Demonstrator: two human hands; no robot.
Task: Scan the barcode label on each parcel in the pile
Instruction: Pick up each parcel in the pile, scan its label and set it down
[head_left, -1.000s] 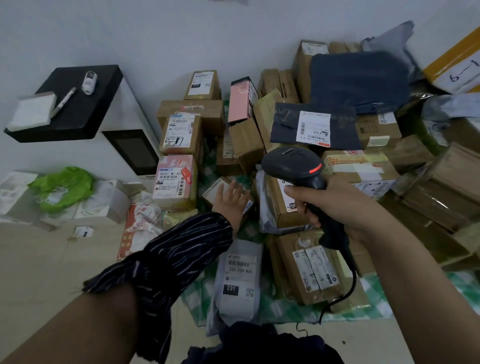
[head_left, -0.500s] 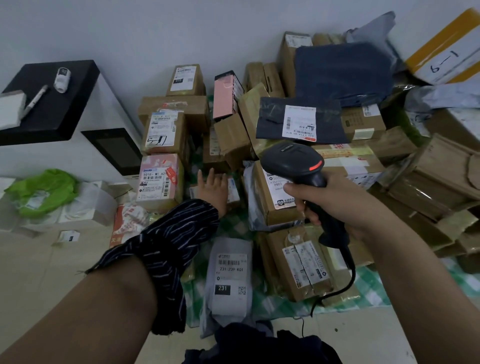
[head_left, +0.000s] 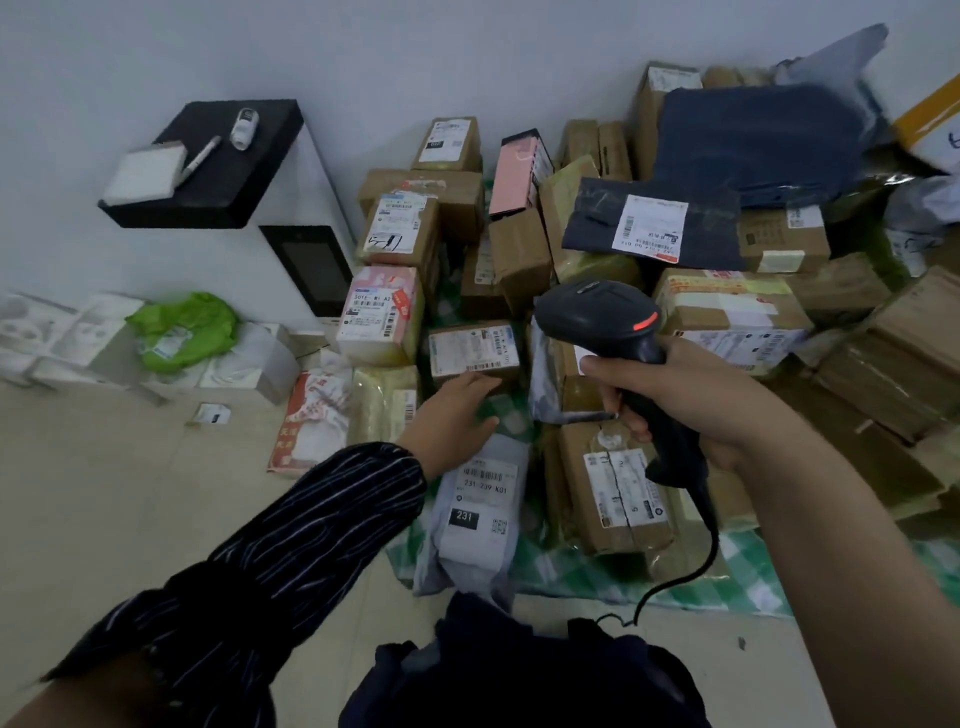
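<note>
Against the white wall (head_left: 260, 52), the parcels (head_left: 519, 249) lie heaped on a green checked cloth (head_left: 571, 571) spread over the pale tiled floor (head_left: 104, 493). The right hand (head_left: 691, 400) grips a black scanner (head_left: 608, 322) by its handle above the heap. The left hand (head_left: 452, 410), fingers loose and holding nothing, is at the near edge of a small labelled box (head_left: 474, 349).

The pale floor (head_left: 104, 493) carries a green checked cloth (head_left: 748, 577) under the parcel pile (head_left: 519, 260). Just below the left fingers (head_left: 480, 382), a grey mailer (head_left: 478, 525) lies on the cloth. Left of them, a red-and-white packet (head_left: 311, 421) rests on bare floor.
</note>
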